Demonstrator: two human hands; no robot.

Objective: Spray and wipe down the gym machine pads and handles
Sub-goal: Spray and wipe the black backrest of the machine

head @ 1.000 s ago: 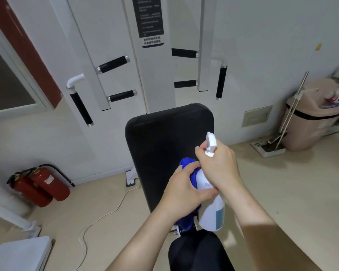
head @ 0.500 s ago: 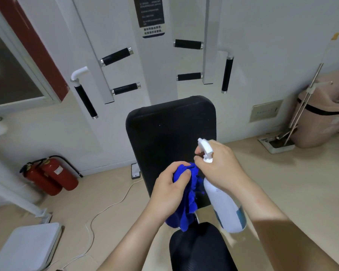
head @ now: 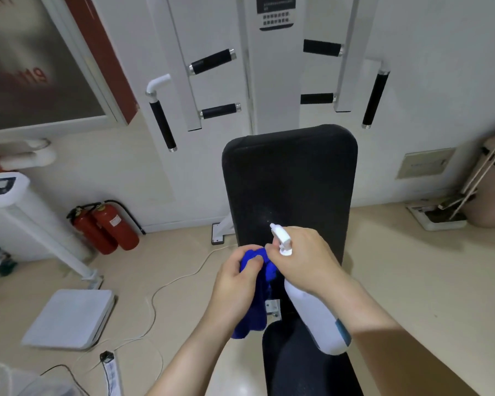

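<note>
The right hand (head: 303, 261) has tilted the spray bottle (head: 315, 315) toward the back pad (head: 289, 178), grip clenched on it; the left hand (head: 235, 281) holds the blue cloth (head: 255, 304), so wiping comes next.

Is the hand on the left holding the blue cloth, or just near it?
Touching. The head view shows the left hand with its fingers curled around the bunched blue cloth, which hangs below the fist.
</note>
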